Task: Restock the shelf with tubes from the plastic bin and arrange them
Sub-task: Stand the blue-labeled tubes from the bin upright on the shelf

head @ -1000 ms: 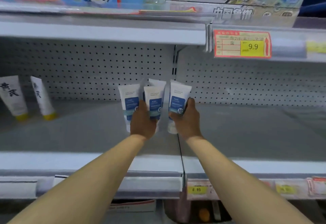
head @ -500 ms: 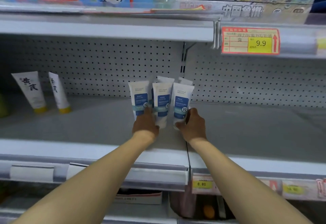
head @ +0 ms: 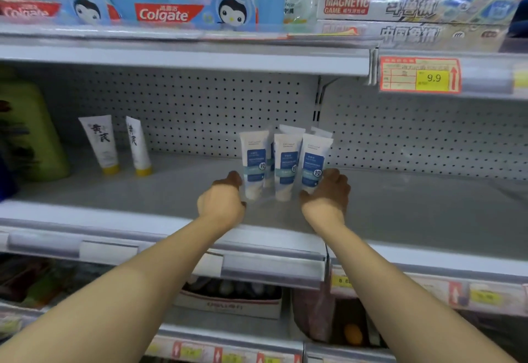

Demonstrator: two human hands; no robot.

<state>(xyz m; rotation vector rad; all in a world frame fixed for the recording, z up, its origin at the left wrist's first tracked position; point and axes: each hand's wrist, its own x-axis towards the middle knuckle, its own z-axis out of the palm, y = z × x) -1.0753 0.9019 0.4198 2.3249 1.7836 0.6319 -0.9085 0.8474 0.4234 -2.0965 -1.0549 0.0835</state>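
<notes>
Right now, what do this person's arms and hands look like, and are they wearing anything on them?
Both forearms are bare up to the frame's edge: no sleeves show. The left hand and right hand wear no gloves. I can see no watch, bracelet or ring on either, though the fingers are in shadow and a bit blurred.

Tubes (head: 285, 162): white w/ blue label bands. Left of them, two white tubes (head: 114, 142), black script, yellow caps. Pegboard (head: 200, 111) behind: grey, black dots. Price tag (head: 420, 74) upper right: red/yellow.
</notes>
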